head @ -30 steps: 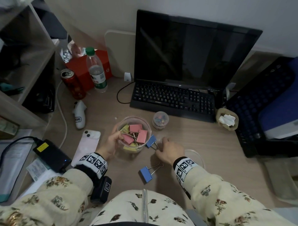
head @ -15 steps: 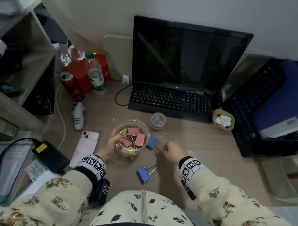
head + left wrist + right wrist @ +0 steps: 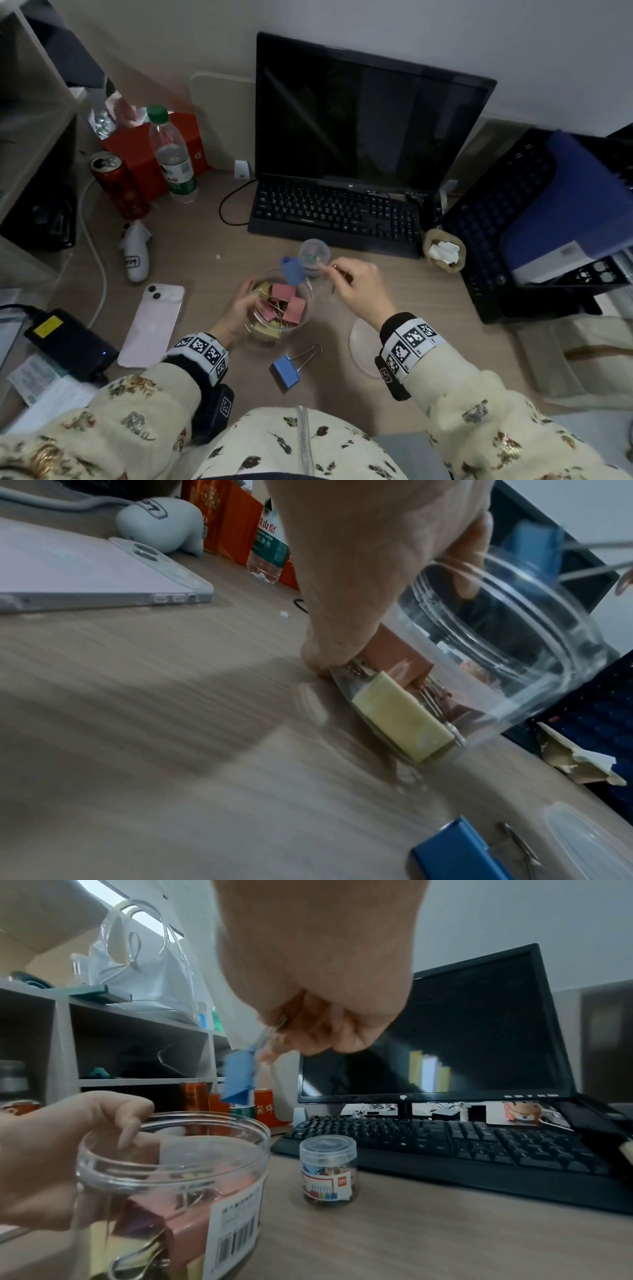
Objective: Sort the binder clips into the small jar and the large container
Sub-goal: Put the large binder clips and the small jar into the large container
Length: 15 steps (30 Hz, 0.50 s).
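My left hand [image 3: 241,308] grips the side of the large clear container [image 3: 306,291], which holds several pink and yellow binder clips [image 3: 286,301]. My right hand [image 3: 346,277] pinches the wire handles of a blue binder clip [image 3: 292,270] and holds it in the air just above the container's far rim. In the right wrist view the blue clip [image 3: 240,1077] hangs above the container [image 3: 171,1153]. A second blue binder clip [image 3: 286,371] lies on the desk near me. The small lidded jar [image 3: 314,255] with small coloured clips stands behind the container.
A clear lid [image 3: 364,346] lies under my right wrist. A black keyboard [image 3: 337,216] and monitor [image 3: 366,116] are behind. A pink phone [image 3: 152,323], white gadget [image 3: 137,253], can [image 3: 118,185] and bottle [image 3: 174,161] sit left. A paper cup [image 3: 443,251] stands right.
My right hand lifted the blue clip off the desk and carried it up over the container's rim. My left hand kept its hold on the container.
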Motion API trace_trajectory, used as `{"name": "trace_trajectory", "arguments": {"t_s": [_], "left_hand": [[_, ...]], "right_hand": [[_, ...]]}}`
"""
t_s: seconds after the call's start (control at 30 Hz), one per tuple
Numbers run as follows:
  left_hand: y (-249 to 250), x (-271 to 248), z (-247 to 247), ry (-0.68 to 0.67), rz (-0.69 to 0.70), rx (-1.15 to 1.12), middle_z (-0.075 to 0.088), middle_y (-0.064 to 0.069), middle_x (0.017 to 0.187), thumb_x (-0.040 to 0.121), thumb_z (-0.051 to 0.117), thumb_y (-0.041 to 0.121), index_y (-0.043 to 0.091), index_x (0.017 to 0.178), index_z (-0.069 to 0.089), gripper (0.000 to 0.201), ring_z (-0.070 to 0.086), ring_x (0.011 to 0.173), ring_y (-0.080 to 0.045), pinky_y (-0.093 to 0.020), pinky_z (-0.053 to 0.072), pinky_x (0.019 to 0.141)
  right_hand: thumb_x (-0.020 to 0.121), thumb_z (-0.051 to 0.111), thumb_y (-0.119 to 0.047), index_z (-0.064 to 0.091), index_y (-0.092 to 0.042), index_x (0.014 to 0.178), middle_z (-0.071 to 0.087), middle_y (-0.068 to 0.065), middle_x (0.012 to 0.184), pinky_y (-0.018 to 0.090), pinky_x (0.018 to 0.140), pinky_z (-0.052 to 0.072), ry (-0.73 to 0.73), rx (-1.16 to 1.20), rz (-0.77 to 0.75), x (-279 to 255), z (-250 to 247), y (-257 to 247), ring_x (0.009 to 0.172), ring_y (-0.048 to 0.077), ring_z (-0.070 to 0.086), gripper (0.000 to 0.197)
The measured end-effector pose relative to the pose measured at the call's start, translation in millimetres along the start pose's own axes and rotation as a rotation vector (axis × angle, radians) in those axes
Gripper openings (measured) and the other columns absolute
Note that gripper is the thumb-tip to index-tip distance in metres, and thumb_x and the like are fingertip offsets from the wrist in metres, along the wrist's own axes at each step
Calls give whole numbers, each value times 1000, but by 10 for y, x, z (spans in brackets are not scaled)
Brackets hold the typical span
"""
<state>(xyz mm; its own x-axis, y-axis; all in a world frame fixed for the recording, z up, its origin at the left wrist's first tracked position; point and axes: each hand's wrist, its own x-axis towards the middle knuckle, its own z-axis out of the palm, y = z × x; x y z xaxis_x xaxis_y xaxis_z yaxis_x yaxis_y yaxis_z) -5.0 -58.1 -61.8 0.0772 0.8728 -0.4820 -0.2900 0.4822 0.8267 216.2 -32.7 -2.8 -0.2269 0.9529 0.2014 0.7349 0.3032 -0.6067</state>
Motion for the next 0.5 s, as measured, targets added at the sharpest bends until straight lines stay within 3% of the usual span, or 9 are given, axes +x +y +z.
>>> {"name": "trace_trajectory", "arguments": {"t_s": [0.07, 0.17, 0.27, 0.33, 0.43, 0.5], "left_hand": [[6, 5, 4, 10, -26, -31, 63, -9, 110, 50, 45, 5, 8, 121, 57, 72, 61, 87, -20, -22, 53, 56], [19, 7, -13, 30, -24, -13, 63, -10, 105, 49, 44, 3, 4, 123, 54, 75, 60, 85, -16, -20, 53, 58], [5, 20, -39, 61, -64, 22, 61, -13, 109, 68, 44, -8, 10, 125, 53, 60, 59, 93, -21, -27, 50, 69], [-20, 38, -74, 87, -86, 38, 61, -14, 109, 76, 35, -18, 8, 128, 51, 60, 58, 96, -23, -30, 48, 75], [-32, 36, -102, 74, -93, 110, 60, -17, 120, 75, 42, -7, 20, 120, 55, 54, 58, 105, -30, -39, 47, 84], [-10, 15, -105, 64, -94, 141, 59, -17, 121, 77, 39, -9, 24, 114, 55, 52, 56, 107, -29, -41, 45, 89]], "right_hand": [[90, 44, -52, 67, -19, 78, 66, -7, 72, 38, 62, 51, -148, -71, -19, 38, 65, -20, 67, 15, 60, 42], [92, 51, -47, 60, -26, 71, 61, -9, 67, 40, 61, 52, -333, -123, -47, 114, 161, -81, 66, 17, 59, 31], [94, 53, -47, 60, -27, 75, 60, -8, 69, 32, 60, 45, -565, -210, -32, 230, 211, -201, 70, 17, 58, 29], [96, 50, -45, 64, -25, 86, 60, -6, 76, 30, 63, 41, -674, -334, -67, 326, 262, -270, 76, 19, 58, 26], [97, 50, -37, 67, -21, 107, 67, 4, 97, 31, 65, 43, -760, -455, -124, 465, 354, -315, 90, 26, 63, 25], [97, 50, -38, 66, -20, 112, 67, 7, 103, 31, 66, 43, -759, -513, -148, 545, 418, -295, 94, 27, 63, 29]]}}
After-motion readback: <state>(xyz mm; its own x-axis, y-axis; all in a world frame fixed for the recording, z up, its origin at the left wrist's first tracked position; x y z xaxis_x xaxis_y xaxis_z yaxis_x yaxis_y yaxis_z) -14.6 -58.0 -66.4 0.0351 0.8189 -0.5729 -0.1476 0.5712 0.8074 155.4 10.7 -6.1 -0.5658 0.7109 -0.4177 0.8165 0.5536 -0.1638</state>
